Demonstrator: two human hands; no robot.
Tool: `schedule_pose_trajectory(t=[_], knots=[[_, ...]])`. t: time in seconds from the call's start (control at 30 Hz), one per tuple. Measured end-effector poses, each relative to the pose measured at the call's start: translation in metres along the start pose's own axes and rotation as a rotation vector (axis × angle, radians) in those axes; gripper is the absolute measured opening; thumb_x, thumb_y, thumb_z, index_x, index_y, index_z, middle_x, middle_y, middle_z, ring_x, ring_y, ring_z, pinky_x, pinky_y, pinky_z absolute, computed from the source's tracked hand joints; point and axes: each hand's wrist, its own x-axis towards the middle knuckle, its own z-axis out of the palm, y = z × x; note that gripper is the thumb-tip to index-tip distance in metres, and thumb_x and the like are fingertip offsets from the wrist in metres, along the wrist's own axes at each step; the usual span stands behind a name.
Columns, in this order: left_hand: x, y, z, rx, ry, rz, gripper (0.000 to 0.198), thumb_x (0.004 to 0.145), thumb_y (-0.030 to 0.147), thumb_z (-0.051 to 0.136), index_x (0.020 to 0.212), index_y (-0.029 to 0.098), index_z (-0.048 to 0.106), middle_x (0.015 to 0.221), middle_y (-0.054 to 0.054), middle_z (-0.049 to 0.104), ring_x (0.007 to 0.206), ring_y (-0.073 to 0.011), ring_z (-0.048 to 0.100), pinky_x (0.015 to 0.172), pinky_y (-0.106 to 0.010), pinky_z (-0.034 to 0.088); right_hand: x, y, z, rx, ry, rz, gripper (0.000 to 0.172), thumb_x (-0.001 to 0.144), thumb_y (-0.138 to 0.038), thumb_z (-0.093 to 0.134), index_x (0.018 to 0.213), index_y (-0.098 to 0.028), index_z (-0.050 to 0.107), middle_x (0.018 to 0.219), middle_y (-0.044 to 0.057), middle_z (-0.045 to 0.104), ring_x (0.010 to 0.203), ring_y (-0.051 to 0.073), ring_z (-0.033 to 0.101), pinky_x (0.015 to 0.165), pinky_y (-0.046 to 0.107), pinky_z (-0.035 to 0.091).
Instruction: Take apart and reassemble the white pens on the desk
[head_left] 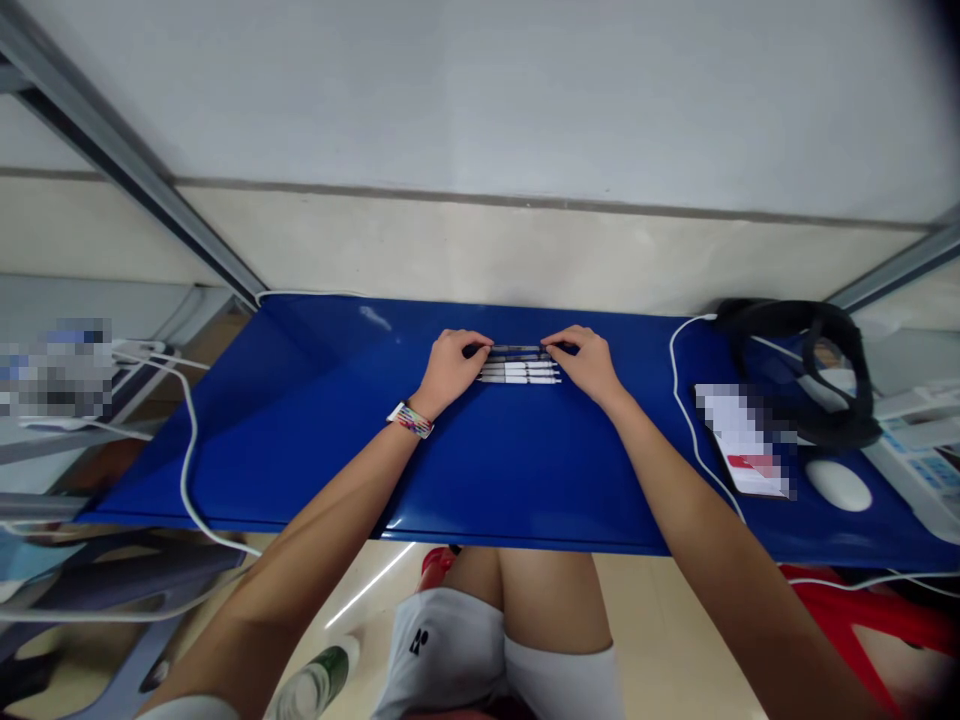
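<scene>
Several pens lie side by side on the blue tabletop, pointing left to right. The nearer ones are white pens (517, 375) with dark bands; at the far side of the row is a clear, dark-tipped pen (516, 348). My left hand (451, 365) pinches the left end of this far pen between thumb and index finger. At its right end, my right hand (589, 362) closes thumb and fingertips in the same way. Whether the pen is lifted or touching the table I cannot tell. A colourful woven band circles my left wrist.
The blue table (517, 470) meets a wall at the back. To the right are a phone (742, 440), a white mouse (840, 485), a black headset-like strap (802, 370) and a white cable (686, 420). Another white cable (191, 440) crosses the left side.
</scene>
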Motion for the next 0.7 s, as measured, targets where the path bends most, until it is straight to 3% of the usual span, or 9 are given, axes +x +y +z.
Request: schedule_pose_trajectory(t=[0.17,0.43,0.7], knots=[[0.000,0.001,0.001,0.055,-0.042,0.025,0.021,0.087,0.013,0.071,0.088,0.028,0.085,0.091,-0.006,0.079,0.094,-0.0304,0.065,0.101,-0.050,0.047,-0.002,-0.008,-0.001,-0.046,-0.011,-0.009,0.020,0.093,-0.023,0.070,0.093,-0.032,0.088,0.101,0.005,0.084,0.100,0.031,0.073,0.103,0.055,0.053],[-0.003,0.005,0.002,0.205,-0.104,0.057,0.016,0.095,0.020,0.063,0.091,0.023,0.079,0.095,-0.008,0.077,0.098,-0.0290,0.063,0.102,-0.049,0.045,-0.006,-0.019,-0.001,-0.098,-0.036,-0.020,0.019,0.093,-0.019,0.070,0.089,-0.029,0.086,0.098,0.006,0.083,0.099,0.031,0.072,0.106,0.055,0.049],[-0.005,0.016,-0.002,0.280,-0.158,0.040,0.016,0.095,0.019,0.061,0.092,0.023,0.077,0.094,-0.007,0.075,0.098,-0.0286,0.061,0.100,-0.048,0.047,-0.011,-0.025,-0.003,-0.163,-0.060,-0.046,0.015,0.088,-0.012,0.067,0.086,-0.025,0.075,0.090,0.006,0.076,0.093,0.029,0.064,0.088,0.044,0.050]])
